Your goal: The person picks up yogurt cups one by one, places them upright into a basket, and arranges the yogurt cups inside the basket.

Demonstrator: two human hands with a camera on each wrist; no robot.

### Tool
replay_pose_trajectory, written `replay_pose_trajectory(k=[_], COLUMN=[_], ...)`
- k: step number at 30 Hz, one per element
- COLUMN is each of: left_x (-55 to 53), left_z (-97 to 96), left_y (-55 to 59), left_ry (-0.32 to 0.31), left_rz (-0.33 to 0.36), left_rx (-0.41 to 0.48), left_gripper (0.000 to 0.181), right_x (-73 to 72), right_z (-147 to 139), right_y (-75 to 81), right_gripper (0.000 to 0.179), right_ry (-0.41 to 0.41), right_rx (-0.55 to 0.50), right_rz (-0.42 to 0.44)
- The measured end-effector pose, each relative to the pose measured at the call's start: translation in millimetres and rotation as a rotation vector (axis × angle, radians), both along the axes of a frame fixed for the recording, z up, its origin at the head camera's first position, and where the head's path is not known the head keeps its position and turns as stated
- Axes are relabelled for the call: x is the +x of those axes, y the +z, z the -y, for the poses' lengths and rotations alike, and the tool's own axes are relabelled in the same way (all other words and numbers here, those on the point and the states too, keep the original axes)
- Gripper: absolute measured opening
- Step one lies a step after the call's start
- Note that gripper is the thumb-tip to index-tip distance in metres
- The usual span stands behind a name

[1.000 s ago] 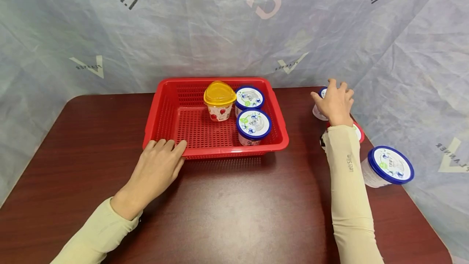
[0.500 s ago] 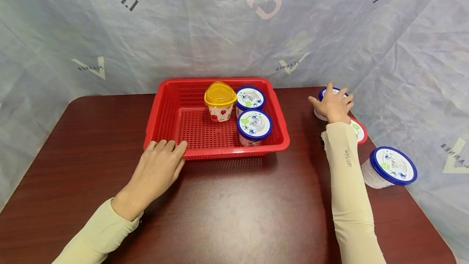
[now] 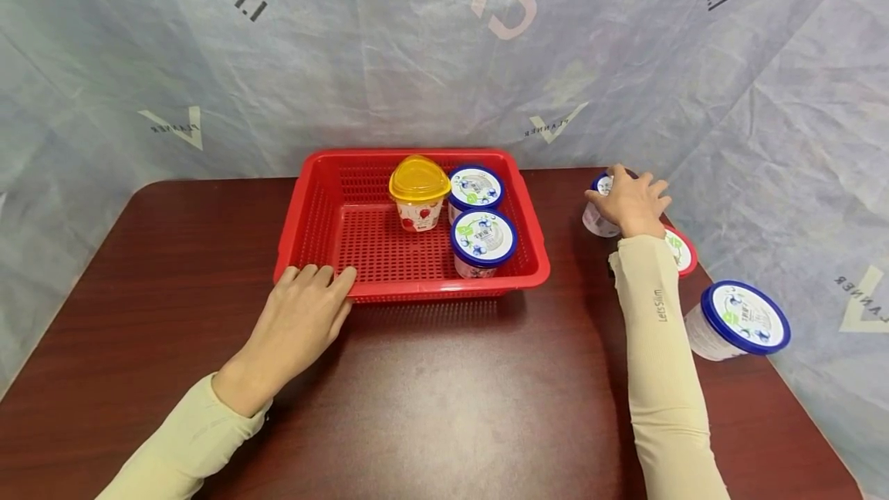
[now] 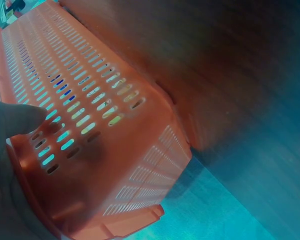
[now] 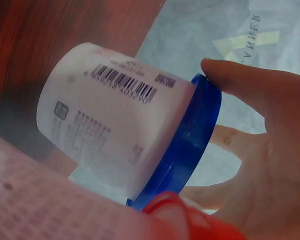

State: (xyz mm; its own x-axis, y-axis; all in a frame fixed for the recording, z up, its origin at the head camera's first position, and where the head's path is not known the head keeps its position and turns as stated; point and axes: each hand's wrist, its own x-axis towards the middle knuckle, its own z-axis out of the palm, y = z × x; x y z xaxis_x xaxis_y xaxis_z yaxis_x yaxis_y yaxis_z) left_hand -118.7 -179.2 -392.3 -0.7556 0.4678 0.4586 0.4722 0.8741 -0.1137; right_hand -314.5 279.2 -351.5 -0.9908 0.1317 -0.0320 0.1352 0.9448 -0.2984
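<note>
My left hand (image 3: 299, 322) grips the near left rim of a red plastic basket (image 3: 417, 287); in the left wrist view the thumb (image 4: 25, 119) presses the basket's slotted outer wall. Inside stand a cup with a yellow lid (image 3: 419, 180) and two blue-lidded cups (image 3: 482, 238), (image 3: 475, 187). At the far right, my right hand (image 3: 633, 203) holds another blue-lidded cup (image 3: 599, 218) by its lid. The right wrist view shows that white cup (image 5: 115, 120) with a barcode, the thumb at the blue lid's rim and other fingers behind it.
Below the right hand, partly behind the sleeve, is a red-lidded cup (image 3: 681, 251). A larger-looking blue-lidded cup (image 3: 739, 319) stands nearer, by the right table edge. Grey printed sheeting (image 3: 430, 60) hangs behind the brown table (image 3: 451, 392).
My right hand has lowered onto the far blue-lidded cup and taken hold of its lid; that cup has shifted slightly left and nearer. The left hand has stayed on the basket rim.
</note>
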Motion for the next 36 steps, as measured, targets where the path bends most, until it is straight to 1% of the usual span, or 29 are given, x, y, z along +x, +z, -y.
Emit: replay_pose_trajectory(k=[3, 7, 11, 19, 29, 36], left_x=[0.2, 0.1, -0.2, 0.2, 0.0, -0.1], left_z=[0.0, -0.2, -0.4, 0.1, 0.5, 0.8], left_y=[0.5, 0.8, 0.8, 0.2, 0.1, 0.1], left_ry=[0.0, -0.001, -0.001, -0.002, 0.0, -0.002], left_rz=[0.002, 0.0, -0.001, 0.001, 0.002, -0.002], left_rx=[0.001, 0.001, 0.0, 0.002, 0.002, 0.002], left_gripper=[0.035, 0.035, 0.035, 0.035, 0.036, 0.036], right_x=[-0.5, -0.8, -1.6, -0.1, 5.0, 10.0], right_z=[0.0, -0.6, -2.1, -5.1, -2.2, 4.7], right_y=[0.9, 1.4, 1.6, 2.6, 12.7, 19.6], right_gripper=[0.083, 0.09, 0.089, 0.085, 0.088, 0.082], right_ry=[0.0, -0.008, 0.01, 0.029, 0.064, 0.076], right_rx=[-0.001, -0.054, -0.09, -0.075, -0.073, -0.063], right_rz=[0.02, 0.035, 0.033, 0.019, -0.036, -0.096])
